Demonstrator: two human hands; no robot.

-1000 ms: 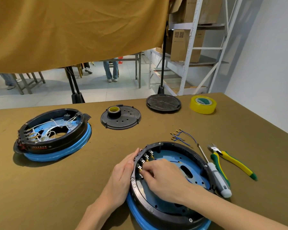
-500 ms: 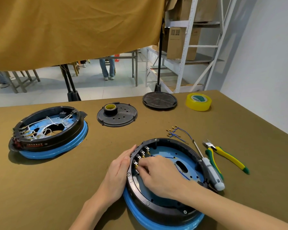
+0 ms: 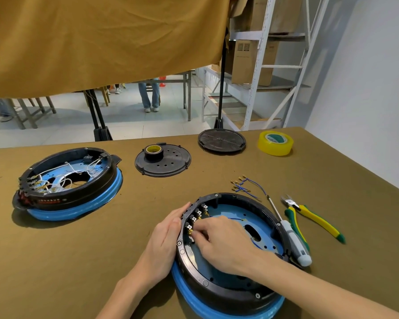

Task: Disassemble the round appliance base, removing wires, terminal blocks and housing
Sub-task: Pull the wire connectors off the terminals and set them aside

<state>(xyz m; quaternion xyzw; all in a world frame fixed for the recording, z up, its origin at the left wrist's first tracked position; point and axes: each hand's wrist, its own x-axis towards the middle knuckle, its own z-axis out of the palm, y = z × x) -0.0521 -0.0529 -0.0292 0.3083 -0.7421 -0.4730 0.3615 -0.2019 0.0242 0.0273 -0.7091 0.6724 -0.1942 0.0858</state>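
Pinching at one of the brass terminals [image 3: 190, 231] inside the round base [image 3: 217, 288] with our right hand [image 3: 224, 245], fingers curled down onto it. Our left hand [image 3: 164, 240] lies flat, fingers straight, against the outside of the black rim. The base sits near the front edge of the table [image 3: 55, 261]. A screwdriver [image 3: 293, 240] leans on its right rim, cutters [image 3: 313, 217] just beyond. Loose blue wires [image 3: 247, 185] lie behind it. Second base [image 3: 67, 185] far left, still wired; two black covers [image 3: 162, 161] and yellow tape [image 3: 275, 143] at the back.
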